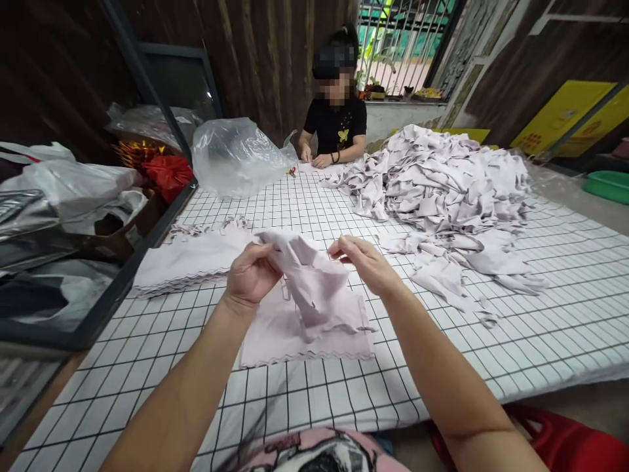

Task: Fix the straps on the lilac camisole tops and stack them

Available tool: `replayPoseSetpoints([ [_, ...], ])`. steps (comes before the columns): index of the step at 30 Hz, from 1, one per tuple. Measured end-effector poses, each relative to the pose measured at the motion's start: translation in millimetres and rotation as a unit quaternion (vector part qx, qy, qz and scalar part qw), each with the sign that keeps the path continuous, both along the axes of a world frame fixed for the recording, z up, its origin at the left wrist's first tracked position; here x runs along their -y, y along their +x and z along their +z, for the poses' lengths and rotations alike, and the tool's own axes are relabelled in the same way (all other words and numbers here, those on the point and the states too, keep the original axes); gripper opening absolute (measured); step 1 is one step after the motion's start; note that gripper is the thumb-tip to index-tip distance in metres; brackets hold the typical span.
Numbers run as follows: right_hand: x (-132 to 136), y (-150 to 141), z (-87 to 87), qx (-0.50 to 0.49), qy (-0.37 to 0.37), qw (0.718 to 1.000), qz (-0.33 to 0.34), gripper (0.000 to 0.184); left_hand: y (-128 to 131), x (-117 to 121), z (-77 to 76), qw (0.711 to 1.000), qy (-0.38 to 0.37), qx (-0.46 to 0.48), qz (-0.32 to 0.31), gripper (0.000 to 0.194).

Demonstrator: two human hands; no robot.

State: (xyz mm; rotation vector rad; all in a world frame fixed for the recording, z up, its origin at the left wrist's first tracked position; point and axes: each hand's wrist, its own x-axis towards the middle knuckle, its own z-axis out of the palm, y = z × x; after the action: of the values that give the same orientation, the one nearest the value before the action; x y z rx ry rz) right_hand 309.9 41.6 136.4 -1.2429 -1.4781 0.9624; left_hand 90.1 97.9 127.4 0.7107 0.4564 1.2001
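Pale cloth (317, 278), checked tablecloth (565, 308), barred window (403, 42)

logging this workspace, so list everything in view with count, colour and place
cloth piece: one, pale lilac, in left hand
flat cloth: count unclear, pale lilac, beneath it
cloth stack: one, pale lilac, table left
cloth heap: one, pale lilac, far right
loose cloth pieces: several, pale lilac, before heap
checked tablecloth: one, white and black, under everything
plastic bag: one, clear, far left
co-worker: one, black top, far side
barred window: one, pale bars, behind
green basin: one, green, right edge
red bag: one, red, left
white bags: several, white, left
left hand: one, bare, centre
right hand: one, bare, by cloth's right edge
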Motion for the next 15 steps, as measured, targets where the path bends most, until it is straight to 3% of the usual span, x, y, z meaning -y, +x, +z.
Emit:
replayPoseSetpoints([
  [2, -1.5, -17.8, -3.3, -0.067, -0.051, 0.993, 0.085, 0.052, 4.0, -0.3, -3.4, 0.999, 0.005, -0.022, -0.025, 0.009],
  [4, -6.4, -28.9, -4.6, -0.102, -0.067, 0.986, 0.116, 0.048, 6.8, -0.9, -4.1, 0.997, 0.018, -0.052, -0.046, 0.012],
  [11, -27.6, -31.5, 0.5, -0.166, -0.009, 0.985, 0.048, 0.040, 0.6, -8.6, -4.2, 0.998, 0.026, -0.050, -0.033, 0.027],
  [13, -29.0, -32.5, 3.4, -0.126, 0.028, 0.992, 0.013, 0.039, 2.8, -6.4, -3.2, 0.995, 0.035, -0.069, -0.057, 0.019],
  [15, -28.4, -34.7, 8.1, -0.056, 0.065, 0.996, -0.023, 0.039, 8.8, -1.9, -1.8, 0.988, 0.054, -0.120, -0.075, 0.026],
])
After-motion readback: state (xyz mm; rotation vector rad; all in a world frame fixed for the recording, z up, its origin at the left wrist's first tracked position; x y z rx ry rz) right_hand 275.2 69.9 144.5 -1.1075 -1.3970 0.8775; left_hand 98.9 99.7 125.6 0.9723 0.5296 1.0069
